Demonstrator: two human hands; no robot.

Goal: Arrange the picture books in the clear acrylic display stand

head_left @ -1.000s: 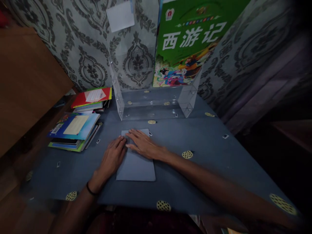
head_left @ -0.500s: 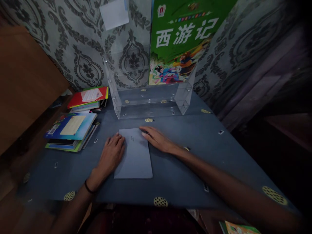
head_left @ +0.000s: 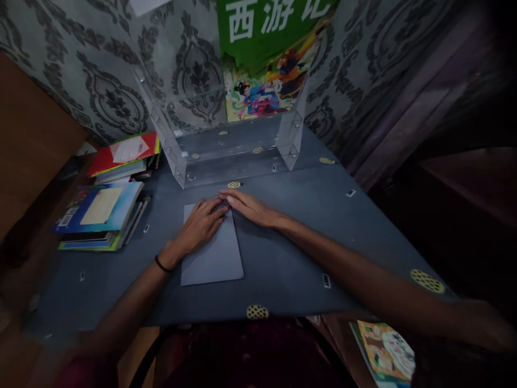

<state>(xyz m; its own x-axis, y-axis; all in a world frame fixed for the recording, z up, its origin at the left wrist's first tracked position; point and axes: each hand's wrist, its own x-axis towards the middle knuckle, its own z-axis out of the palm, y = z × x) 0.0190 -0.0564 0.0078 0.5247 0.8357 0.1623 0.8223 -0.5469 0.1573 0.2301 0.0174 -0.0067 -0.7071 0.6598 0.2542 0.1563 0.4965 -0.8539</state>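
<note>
A plain pale booklet or folded sheet (head_left: 214, 264) lies on the table in front of me; its exact kind is unclear. My left hand (head_left: 201, 225) rests flat across its upper part, fingers stretched toward the top right corner and hiding the upper page. At that corner, my right hand (head_left: 250, 209) reaches in from the right with fingers extended. The fingertips of both hands meet or overlap there. Whether the right fingers grip the paper's edge cannot be made out.
A clear acrylic stand (head_left: 226, 172) stands behind the paper, holding a green illustrated book (head_left: 266, 70). Stacks of books (head_left: 121, 202) sit at the left, one with a red cover (head_left: 125, 151) on top. Below the table's front edge lies another colourful book (head_left: 385, 350).
My left hand has slid up and right from the paper's left edge across its top. The right hand stays by the top right corner, fingertips now against the left's. The camera view has shifted.
</note>
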